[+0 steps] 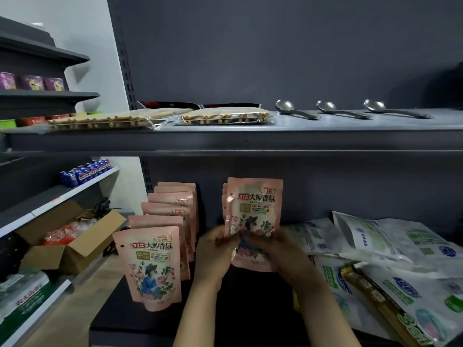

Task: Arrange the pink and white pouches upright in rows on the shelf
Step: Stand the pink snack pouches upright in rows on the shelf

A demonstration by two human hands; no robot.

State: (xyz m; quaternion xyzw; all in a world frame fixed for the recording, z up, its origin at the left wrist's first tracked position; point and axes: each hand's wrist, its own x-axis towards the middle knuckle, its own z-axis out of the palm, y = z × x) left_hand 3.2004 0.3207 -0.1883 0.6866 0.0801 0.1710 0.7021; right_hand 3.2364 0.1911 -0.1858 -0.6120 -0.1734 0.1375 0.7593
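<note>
A row of several pink pouches (151,266) stands upright at the left of the lower dark shelf (250,309), running from front to back. Right of that row I hold a small stack of the same pink pouches (254,209) upright above the shelf. My left hand (215,249) grips the stack's lower left edge. My right hand (278,246) grips its lower right side. The lower part of the held stack is hidden by my fingers. White pouches (370,241) with green and blue print lie flat in a loose heap at the right of the shelf.
The upper shelf (250,141) carries two packs of biscuit sticks (225,116) and three metal spoons (340,110). Left of the unit an open cardboard box (72,241) sits on the floor. Blue cans (85,171) and purple tubs (32,82) fill the neighbouring shelves.
</note>
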